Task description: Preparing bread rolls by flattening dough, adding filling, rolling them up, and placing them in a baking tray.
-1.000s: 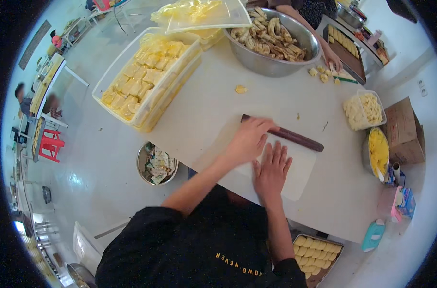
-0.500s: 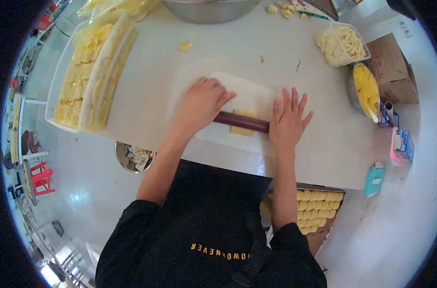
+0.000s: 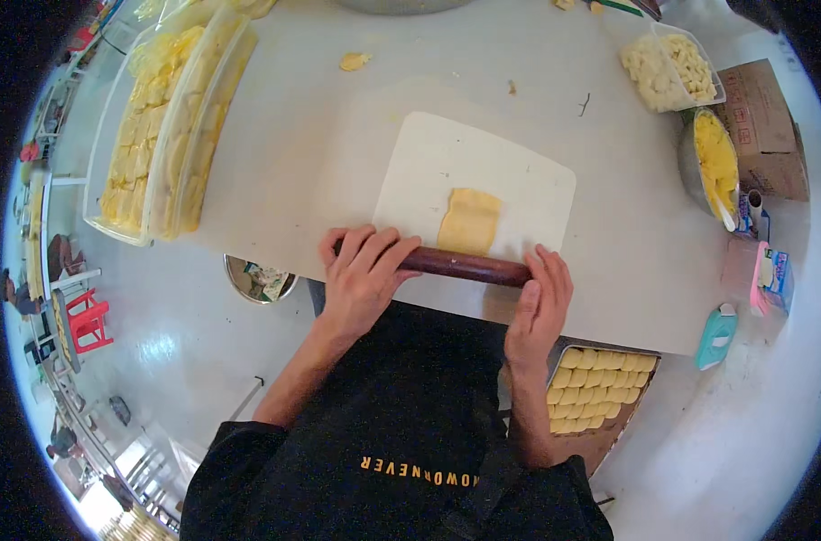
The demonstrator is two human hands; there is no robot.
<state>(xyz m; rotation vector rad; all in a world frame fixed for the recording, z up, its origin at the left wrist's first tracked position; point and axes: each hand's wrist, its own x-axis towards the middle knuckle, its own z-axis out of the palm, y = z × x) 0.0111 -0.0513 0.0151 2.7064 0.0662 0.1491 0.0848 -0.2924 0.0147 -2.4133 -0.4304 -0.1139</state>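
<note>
A dark brown rolling pin (image 3: 469, 265) lies crosswise over the near part of a white board (image 3: 428, 149). Its left end is under the curled fingers of my left hand (image 3: 361, 275). My right hand (image 3: 539, 311) closes round the other end, thumb on the near side and fingers on the far side. Just beyond the pin, a flat, roughly rectangular piece of pale yellow dough (image 3: 470, 219) rests on the board. The pin is at or over the dough's near edge, so I cannot tell whether any dough is under it.
Clear tubs of yellow dough pieces (image 3: 138, 167) stand at the left. On the right are a divided tub (image 3: 672, 72), a metal bowl of yellow filling (image 3: 715, 162), and a cardboard box (image 3: 762, 113). A tray of dough pieces (image 3: 600, 388) sits below the table's near edge.
The rolling pin has moved toward me, from across the dough to its near edge. My right hand's spread fingers have closed round the pin's end. The dough now shows more fully.
</note>
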